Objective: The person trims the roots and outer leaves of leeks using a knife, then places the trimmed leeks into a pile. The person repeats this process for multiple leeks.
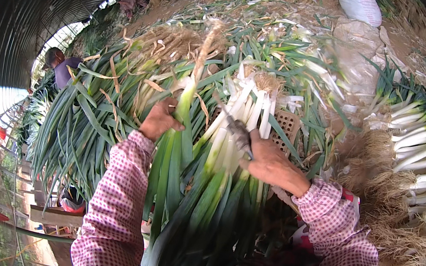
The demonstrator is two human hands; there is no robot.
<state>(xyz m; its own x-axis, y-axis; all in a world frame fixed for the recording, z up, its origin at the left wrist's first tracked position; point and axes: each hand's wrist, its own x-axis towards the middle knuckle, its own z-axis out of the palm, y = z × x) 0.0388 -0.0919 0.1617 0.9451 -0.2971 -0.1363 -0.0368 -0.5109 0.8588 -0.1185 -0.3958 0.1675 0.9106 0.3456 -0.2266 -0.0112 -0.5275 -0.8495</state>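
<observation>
My left hand (161,118) grips a single leek (186,97), which stands nearly upright with its browned outer layers and root end pointing away from me. In my right hand (277,160) is a grey hand tool with a thin nozzle (238,132), apparently an air blow gun, partly blurred. Its tip points up and left towards the held leek, apart from it. Between my hands lies a bundle of white-stemmed leeks (256,110), roots away from me and green leaves hanging towards my lap. Part of a perforated plastic crate (287,128) shows beneath them.
A large heap of untrimmed leeks (80,124) lies on the left. White-stemmed leeks (425,139) with shaggy roots line the right side. Loose peelings (282,39) cover the ground ahead, and a white sack (360,6) stands beyond. Another person (63,69) is at the far left.
</observation>
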